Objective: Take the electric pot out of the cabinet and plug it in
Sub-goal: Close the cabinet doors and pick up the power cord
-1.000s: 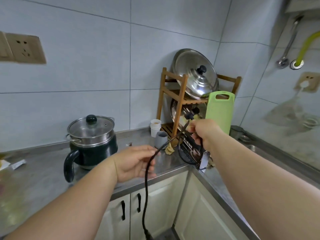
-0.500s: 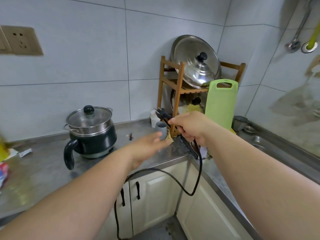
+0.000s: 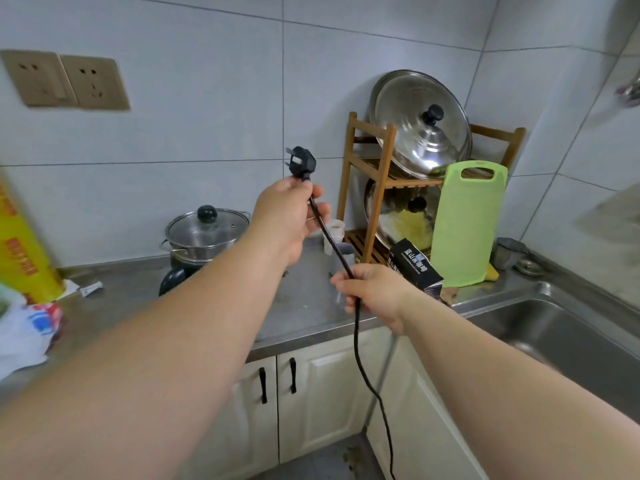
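Observation:
The dark green electric pot with a glass lid stands on the steel counter, partly behind my left forearm. My left hand holds the black cord just below its plug, which points its prongs left, raised above the counter. My right hand grips the black cord lower down; the rest of the cord hangs toward the floor. Two beige wall sockets sit on the tiled wall at upper left.
A wooden rack with steel lids, a green cutting board, a dark carton and cups stand right of the hands. The sink is at right. A yellow roll and plastic bag lie left. White cabinet doors are shut below.
My left hand has taken the cord just under the plug and lifted it up and left. My right hand has slid down the cord. The view has turned left, showing both sockets.

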The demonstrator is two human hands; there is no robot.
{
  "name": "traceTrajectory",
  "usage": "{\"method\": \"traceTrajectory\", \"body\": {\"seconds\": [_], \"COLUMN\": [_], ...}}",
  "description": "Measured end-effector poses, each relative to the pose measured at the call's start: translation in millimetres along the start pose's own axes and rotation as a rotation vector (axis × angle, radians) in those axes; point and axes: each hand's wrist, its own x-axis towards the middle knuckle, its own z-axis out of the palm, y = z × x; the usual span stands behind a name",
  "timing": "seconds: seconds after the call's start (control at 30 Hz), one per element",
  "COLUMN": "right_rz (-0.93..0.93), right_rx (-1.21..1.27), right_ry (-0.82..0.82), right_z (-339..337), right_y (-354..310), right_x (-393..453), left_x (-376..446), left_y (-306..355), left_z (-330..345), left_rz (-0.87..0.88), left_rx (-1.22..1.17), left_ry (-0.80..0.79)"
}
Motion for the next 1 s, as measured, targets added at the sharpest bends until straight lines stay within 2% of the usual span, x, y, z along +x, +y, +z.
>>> {"method": "traceTrajectory", "body": {"seconds": [0.07,0.13,0.17,0.27,0.33,0.4,0.5,0.57,0.7,0.77,0.83,0.87,0.9,1.0], "right_rz": [0.132,0.202,0.226,0.271,0.287,0.263,0.169,0.101,-0.029,-0.048,-0.055,-0.062,-0.068,-0.151], "right_rx": [-0.185,-0.549,-0.656,-0.802,-0.828,-0.805,-0.931,-0.973,-1.042,-0.959,-0.963,-0.952,-0.926,-0.606], "right_ry": [-0.037,-0.05,-0.037,0.045,0.131,0.207,0.175,0.12,0.106,0.155,0.162,0.157,0.156,0.112], "right_z": [-8.5,-21.4,-26.7,-38.4,-40.4,-33.8,-8.5,14.7,54.9,63.2,68.5,69.7,69.8,61.3], "right_y": [23.1,41.7,49.6,65.5,64.7,53.3,23.8,3.0,-26.0,-33.4,-39.9,-40.4,-39.2,-30.9], "right_x": [-1.1,-3.4,-4.7,-6.0,-4.5,-0.8,8.6,16.2,28.6,30.0,29.4,28.3,28.1,28.9], "left_x": [8.1,17.3,22.9,41.2,45.4,39.6,20.1,4.7,-12.1,-17.4,-19.3,-19.2,-17.3,-5.4], "left_y": [17.3,35.3,44.8,64.8,66.2,60.0,35.7,13.6,-30.0,-44.2,-54.3,-56.7,-57.4,-51.6], "left_z": [-12.9,-31.8,-43.9,-87.2,-110.5,-115.0,-96.3,-80.0,-60.4,-57.1,-56.8,-56.8,-57.8,-63.9], "left_rz": [0.087,0.18,0.22,0.319,0.349,0.339,0.275,0.212,0.076,-0.026,-0.143,-0.154,-0.116,0.114], "left_rx": [0.056,0.173,0.228,0.535,0.781,0.982,1.223,1.288,1.318,1.173,0.97,0.955,1.008,1.229], "left_ry": [0.085,0.198,0.269,0.499,0.561,0.425,0.056,-0.111,-0.326,-0.312,-0.213,-0.167,-0.136,-0.148]}}
